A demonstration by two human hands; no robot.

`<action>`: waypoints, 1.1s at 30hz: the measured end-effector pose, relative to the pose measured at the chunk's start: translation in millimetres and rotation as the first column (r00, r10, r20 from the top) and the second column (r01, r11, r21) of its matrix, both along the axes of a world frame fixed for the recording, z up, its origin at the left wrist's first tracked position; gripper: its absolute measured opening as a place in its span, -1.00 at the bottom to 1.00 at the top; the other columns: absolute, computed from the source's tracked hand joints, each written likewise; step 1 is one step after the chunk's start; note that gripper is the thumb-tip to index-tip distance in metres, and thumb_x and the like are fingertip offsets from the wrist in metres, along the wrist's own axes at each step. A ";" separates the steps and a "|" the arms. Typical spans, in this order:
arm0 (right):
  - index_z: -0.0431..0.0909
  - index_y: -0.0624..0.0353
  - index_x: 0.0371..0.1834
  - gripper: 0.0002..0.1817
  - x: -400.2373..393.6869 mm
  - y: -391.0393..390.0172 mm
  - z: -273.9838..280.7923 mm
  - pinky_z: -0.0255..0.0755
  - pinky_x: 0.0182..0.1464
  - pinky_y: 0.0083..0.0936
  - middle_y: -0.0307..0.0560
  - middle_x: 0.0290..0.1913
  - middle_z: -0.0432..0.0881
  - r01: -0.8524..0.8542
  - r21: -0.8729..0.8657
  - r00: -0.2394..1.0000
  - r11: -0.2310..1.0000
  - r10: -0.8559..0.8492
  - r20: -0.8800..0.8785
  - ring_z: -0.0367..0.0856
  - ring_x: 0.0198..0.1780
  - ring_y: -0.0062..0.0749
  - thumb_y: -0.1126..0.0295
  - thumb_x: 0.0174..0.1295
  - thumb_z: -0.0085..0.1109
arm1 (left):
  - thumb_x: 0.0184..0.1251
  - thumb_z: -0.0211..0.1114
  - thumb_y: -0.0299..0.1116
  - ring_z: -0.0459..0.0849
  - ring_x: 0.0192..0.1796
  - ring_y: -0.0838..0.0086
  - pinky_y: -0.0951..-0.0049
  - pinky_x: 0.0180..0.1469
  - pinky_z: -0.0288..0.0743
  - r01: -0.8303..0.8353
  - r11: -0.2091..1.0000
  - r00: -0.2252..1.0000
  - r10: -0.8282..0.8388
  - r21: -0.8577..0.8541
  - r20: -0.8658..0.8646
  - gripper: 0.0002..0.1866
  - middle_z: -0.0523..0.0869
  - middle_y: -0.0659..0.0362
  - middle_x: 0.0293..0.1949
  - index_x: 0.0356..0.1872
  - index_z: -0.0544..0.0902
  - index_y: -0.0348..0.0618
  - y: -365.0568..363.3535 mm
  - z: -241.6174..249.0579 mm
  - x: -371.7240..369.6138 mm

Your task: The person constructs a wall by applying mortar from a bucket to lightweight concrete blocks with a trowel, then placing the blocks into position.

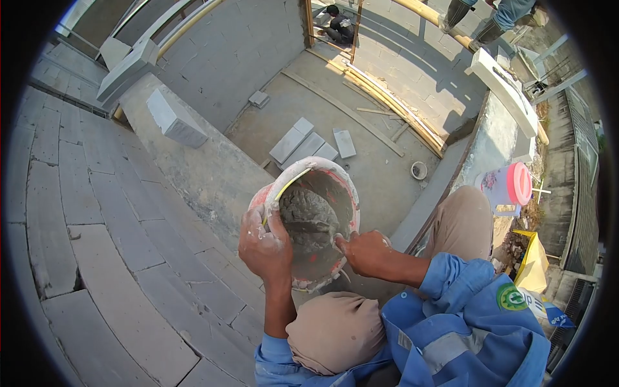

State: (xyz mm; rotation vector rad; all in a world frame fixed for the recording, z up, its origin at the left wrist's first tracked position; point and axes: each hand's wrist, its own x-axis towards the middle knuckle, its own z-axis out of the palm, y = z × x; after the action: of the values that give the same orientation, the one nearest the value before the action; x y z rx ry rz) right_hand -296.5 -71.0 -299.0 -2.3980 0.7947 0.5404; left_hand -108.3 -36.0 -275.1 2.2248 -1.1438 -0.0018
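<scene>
A mortar-crusted bucket (353, 193) with red showing on its sides is tilted between my knees, with wet grey mortar (308, 213) inside. My left hand (265, 245) is closed round the bucket's left rim, by its yellow-green handle. At the right inner edge, my right hand (367, 251) is closed on the handle of a mortar-covered trowel, whose blade lies in the mortar. Both hands have grey smears on them.
A block wall (122, 213) runs along the left. A loose white block (174, 119) sits on the ledge. Below are grey blocks (298, 142), long poles and a small bucket (419, 170). One person (338, 27) crouches below; another stands at upper right. A pink-lidded jug (506, 185) is on the right.
</scene>
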 end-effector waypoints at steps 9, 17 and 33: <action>0.49 0.33 0.07 -0.64 11.5 -23.7 -15.0 0.56 -0.37 -0.12 0.11 -0.40 0.68 -0.113 -0.052 0.987 0.992 0.107 -0.117 0.72 -0.33 0.00 0.44 0.21 0.05 | 0.38 0.24 -0.21 0.67 -0.26 0.10 0.17 -0.19 0.48 0.016 0.998 1.000 -0.017 -0.056 -0.009 -0.75 0.70 0.04 -0.32 -0.26 0.66 -0.22 -3.9 -1.9 4.0; 0.49 0.33 0.07 -0.65 27.7 -49.6 -17.4 0.58 -0.33 -0.13 0.13 -0.36 0.69 -0.037 -0.108 0.998 0.994 0.031 -0.051 0.73 -0.27 -0.01 0.47 0.21 0.04 | 0.38 0.24 -0.16 0.67 -0.24 0.07 0.15 -0.18 0.47 0.011 1.000 1.000 -0.011 -0.026 0.002 -0.70 0.71 0.01 -0.31 -0.24 0.68 -0.23 -3.9 -8.4 8.2; 0.62 0.41 -0.22 -0.67 16.0 -34.0 -53.7 0.55 -0.27 -0.23 0.19 -0.30 0.70 0.316 0.599 0.946 0.736 -0.292 -0.140 0.71 -0.35 -0.11 0.33 0.06 0.22 | 0.40 0.23 -0.15 0.68 -0.18 0.05 0.15 -0.13 0.49 0.033 0.999 0.997 -0.035 -0.023 -0.070 -0.71 0.73 0.00 -0.24 -0.17 0.70 -0.19 -10.4 -1.9 -6.0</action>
State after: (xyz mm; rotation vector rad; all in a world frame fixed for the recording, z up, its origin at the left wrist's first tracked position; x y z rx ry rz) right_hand -280.6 -105.0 -352.7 -1.6163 0.8455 0.5973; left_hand -114.3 -46.4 -277.0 2.1687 -1.1380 -0.0805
